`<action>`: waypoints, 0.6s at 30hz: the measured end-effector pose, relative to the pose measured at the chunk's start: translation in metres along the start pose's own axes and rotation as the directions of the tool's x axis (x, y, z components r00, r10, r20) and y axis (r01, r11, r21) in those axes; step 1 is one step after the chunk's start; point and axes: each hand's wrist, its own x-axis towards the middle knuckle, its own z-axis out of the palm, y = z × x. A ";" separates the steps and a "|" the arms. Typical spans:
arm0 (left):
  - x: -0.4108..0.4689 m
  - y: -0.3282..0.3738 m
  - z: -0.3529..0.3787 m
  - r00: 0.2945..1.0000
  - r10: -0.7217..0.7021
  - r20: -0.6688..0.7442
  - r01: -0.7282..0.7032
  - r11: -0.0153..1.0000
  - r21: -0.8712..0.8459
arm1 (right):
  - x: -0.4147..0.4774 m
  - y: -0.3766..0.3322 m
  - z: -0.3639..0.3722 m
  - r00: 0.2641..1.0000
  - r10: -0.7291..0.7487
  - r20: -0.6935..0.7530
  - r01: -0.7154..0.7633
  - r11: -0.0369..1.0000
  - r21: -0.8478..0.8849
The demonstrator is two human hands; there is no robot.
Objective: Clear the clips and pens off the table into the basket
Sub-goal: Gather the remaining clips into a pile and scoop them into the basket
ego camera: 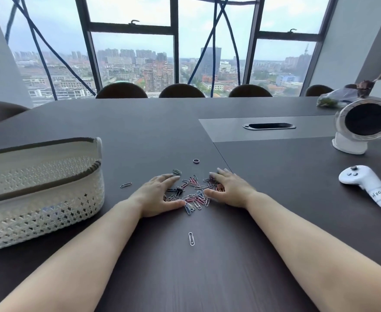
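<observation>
A heap of coloured paper clips [193, 194] lies on the dark table [185, 278] in front of me. My left hand [159, 197] rests flat on the heap's left side, fingers spread. On the right side my right hand [229, 189] cups the clips with fingers apart. Stray clips lie apart from the heap: a white clip [191, 238] nearer to me, a dark clip [126, 185] to the left, and another clip [177, 171] beyond my left fingertips. The white woven basket [50, 212] stands at the left. No pens are in view.
A small ring [196, 161] lies beyond the heap. A white controller [365, 184] and a round white fan [362, 124] stand at the right. A cable slot [269, 126] sits mid-table, and several chair backs line the far edge below the windows.
</observation>
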 end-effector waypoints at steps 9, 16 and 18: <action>0.006 -0.008 0.003 0.951 -0.258 -0.170 0.265 0.964 0.017 | 0.072 -0.021 -0.014 0.989 -0.145 -0.012 0.144 0.964 0.221; 0.012 -0.011 0.006 0.950 -0.295 -0.099 0.295 0.955 -0.010 | 0.102 -0.034 -0.004 0.947 -0.242 0.210 0.224 0.969 0.107; 0.010 -0.009 0.005 0.968 -0.223 -0.111 0.217 0.974 -0.066 | 0.086 -0.031 -0.006 0.932 -0.291 0.215 0.237 0.940 0.247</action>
